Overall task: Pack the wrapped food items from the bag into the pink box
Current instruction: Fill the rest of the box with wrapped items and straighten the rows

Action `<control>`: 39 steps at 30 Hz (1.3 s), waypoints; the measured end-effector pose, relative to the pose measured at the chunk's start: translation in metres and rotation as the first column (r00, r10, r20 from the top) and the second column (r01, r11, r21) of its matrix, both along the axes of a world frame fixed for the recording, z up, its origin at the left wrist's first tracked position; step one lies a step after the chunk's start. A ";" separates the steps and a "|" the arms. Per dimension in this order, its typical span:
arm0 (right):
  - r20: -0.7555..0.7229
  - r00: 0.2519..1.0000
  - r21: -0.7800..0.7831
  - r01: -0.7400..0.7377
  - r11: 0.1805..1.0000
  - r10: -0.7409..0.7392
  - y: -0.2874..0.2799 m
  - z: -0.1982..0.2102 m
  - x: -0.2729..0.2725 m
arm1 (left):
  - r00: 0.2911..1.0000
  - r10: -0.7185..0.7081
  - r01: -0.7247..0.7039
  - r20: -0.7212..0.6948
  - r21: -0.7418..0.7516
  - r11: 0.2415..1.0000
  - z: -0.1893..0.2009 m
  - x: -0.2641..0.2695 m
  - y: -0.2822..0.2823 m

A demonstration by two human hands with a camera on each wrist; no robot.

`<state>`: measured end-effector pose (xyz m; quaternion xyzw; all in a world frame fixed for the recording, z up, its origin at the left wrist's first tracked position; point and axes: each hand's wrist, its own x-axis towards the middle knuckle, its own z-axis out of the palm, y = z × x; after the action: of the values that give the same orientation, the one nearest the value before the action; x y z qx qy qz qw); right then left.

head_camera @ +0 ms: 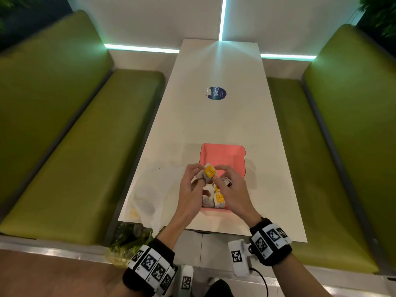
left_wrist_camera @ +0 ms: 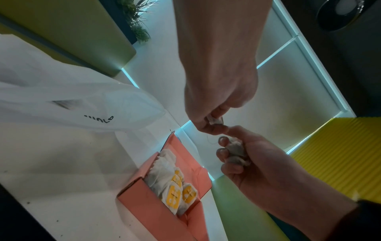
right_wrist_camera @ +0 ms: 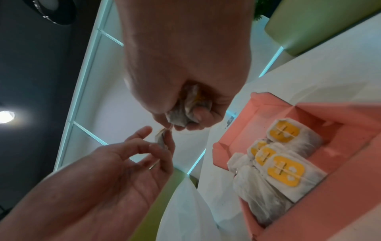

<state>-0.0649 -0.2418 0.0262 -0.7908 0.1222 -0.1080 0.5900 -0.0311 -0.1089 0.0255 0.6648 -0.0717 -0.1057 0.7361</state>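
The scene is dim, lit mostly by cyan-white light strips (head_camera: pixel 141 48) set in the wall (head_camera: pixel 162 16), which glare and bleed a soft halo; one strip throws a pale streak on the far end of the table (head_camera: pixel 214 125). The green benches (head_camera: pixel 70 146) fall into shadow at the outer edges. The head view bends straight lines strongly toward its borders. Both wrist views are grainy and soft, with the near hand (left_wrist_camera: pixel 222 65) blurred and filling the frame. A round ceiling lamp (right_wrist_camera: pixel 6 117) blows out to white in the right wrist view against a dark ceiling.
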 end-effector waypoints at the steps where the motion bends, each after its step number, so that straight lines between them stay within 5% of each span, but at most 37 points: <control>1: 0.013 1.000 -0.004 0.009 1.000 -0.009 0.002 0.000 0.000 | 1.000 -0.017 0.017 0.016 0.021 1.000 0.000 -0.001 0.001; 6: 0.042 0.999 0.002 -0.018 1.000 0.018 0.002 0.003 -0.001 | 0.997 -0.079 0.076 0.023 0.108 0.991 -0.001 0.001 0.008; 13: -0.016 0.999 -0.058 -0.036 0.998 0.035 -0.013 0.004 -0.003 | 0.968 -0.121 0.046 0.222 0.314 0.948 0.002 0.010 0.013; 21: -0.022 0.993 -0.071 -0.115 0.991 0.114 -0.026 0.015 -0.008 | 0.893 -0.366 0.203 0.262 0.493 0.846 0.004 0.016 0.025; 28: -0.072 0.955 -0.036 -0.290 0.956 0.287 -0.040 0.019 -0.015 | 0.950 -0.243 0.177 0.195 0.302 0.937 0.014 0.021 0.026; 34: -0.068 0.967 0.144 -0.233 0.962 0.245 -0.035 0.020 -0.017 | 0.997 -0.077 0.076 -0.008 -0.038 0.996 0.018 0.019 0.011; 39: -0.141 0.961 0.340 -0.180 0.923 0.239 -0.021 0.019 -0.021 | 0.994 0.042 -0.056 -0.105 -0.139 0.989 0.013 0.013 -0.008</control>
<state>-0.0861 -0.2628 0.0453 -0.6982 0.1054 0.0491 0.7064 -0.0179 -0.1166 0.0389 0.6060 -0.0250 -0.1160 0.7865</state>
